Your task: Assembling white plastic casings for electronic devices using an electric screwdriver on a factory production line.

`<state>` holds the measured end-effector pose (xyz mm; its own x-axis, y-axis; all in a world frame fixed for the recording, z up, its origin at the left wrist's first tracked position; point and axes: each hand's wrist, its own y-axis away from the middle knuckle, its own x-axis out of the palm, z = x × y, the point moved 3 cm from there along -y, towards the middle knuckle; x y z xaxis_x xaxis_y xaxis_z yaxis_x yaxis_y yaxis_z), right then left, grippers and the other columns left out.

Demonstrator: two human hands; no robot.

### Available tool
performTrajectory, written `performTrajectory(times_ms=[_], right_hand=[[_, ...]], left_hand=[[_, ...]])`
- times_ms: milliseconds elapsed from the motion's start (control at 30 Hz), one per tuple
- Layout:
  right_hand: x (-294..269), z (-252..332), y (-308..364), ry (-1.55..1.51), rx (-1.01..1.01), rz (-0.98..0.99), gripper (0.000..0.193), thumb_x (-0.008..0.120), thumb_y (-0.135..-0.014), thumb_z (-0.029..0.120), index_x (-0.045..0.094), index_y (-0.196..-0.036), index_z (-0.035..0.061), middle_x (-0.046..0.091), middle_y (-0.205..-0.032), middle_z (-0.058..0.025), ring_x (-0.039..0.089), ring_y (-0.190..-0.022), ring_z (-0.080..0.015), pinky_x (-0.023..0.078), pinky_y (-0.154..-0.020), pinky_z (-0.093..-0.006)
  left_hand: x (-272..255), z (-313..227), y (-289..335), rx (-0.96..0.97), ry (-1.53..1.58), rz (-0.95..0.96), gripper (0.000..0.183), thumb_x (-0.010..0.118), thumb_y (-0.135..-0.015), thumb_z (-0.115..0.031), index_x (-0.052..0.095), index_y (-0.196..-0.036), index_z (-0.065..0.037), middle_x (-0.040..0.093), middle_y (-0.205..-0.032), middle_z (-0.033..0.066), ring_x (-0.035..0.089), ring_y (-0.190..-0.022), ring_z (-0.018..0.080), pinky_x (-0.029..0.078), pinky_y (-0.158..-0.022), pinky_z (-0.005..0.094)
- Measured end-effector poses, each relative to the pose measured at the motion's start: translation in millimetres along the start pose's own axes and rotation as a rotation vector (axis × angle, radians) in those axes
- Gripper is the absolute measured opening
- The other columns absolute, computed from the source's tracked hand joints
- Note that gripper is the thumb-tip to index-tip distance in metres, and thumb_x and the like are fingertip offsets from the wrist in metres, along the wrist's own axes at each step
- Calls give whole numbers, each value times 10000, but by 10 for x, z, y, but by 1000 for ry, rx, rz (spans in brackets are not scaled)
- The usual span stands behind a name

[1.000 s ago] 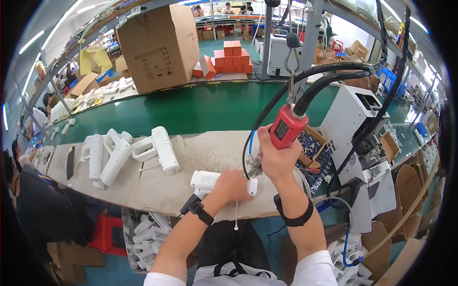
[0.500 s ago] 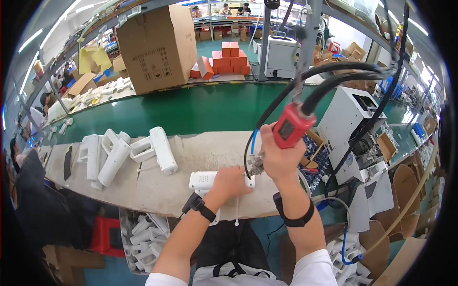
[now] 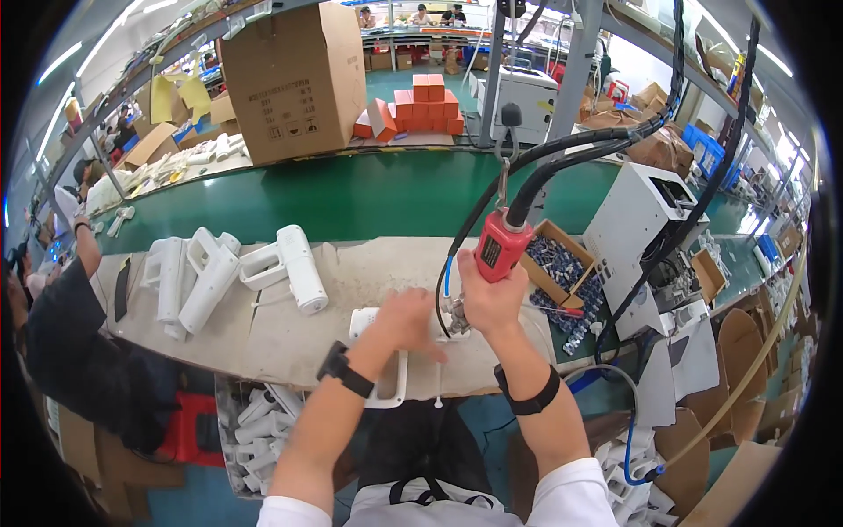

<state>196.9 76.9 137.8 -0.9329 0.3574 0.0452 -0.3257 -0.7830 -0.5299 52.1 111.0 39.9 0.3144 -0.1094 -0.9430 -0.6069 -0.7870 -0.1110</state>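
White plastic loop-handled housing (image 3: 361,322) sits under my spread left hand (image 3: 407,325), just left of my right hand (image 3: 493,300), wrapped round a boxy red tool (image 3: 502,247).

It's bright in here, a cool, even white falling from ceiling tubes (image 3: 60,61) on the upper left and more lights (image 3: 771,63) on the upper right. The green belt (image 3: 351,198) catches a soft sheen, and the white plastic housings (image 3: 303,272) on the bench (image 3: 290,351) glow pale, their detail thinned. Shadows lie soft; under the bench it is darker, and the black trousers (image 3: 421,448) hold little detail. The left hand (image 3: 404,321) smears slightly, while the red tool (image 3: 502,246) looks crisper. Print on the tall carton (image 3: 290,88) blurs, and people (image 3: 420,16) far back look fuzzy. Toward the rim of the view, straight edges bow and the corners drop to black.
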Motion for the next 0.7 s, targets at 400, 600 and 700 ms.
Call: performTrajectory(times_ms=[400, 600, 700], right_hand=[[343, 598, -285, -212, -166, 17, 105, 675, -855, 63, 590, -821, 13, 557, -589, 9, 513, -466, -61, 391, -435, -210], [558, 287, -305, -215, -94, 24, 114, 664, -861, 75, 596, -797, 10, 559, -575, 0, 510, -457, -62, 388, -432, -213], [641, 140, -318, -208, -62, 21, 129, 658, -865, 83, 595, -774, 17, 553, -564, 3, 510, -454, -65, 387, -431, -217]], left_hand=[[-238, 16, 269, -300, 54, 255, 809, 835, -449, -579, 641, -1000, -19, 667, -981, 165, 638, -967, 316, 507, -824, 417], [-116, 97, 207, -300, 9, 296, 986, 766, -494, -678, 574, -1190, -7, 597, -1204, 169, 619, -1044, 317, 505, -871, 409], [-163, 79, 200, -288, 7, 325, 975, 767, -496, -670, 579, -1169, 9, 611, -1155, 192, 632, -1012, 329, 519, -839, 410]])
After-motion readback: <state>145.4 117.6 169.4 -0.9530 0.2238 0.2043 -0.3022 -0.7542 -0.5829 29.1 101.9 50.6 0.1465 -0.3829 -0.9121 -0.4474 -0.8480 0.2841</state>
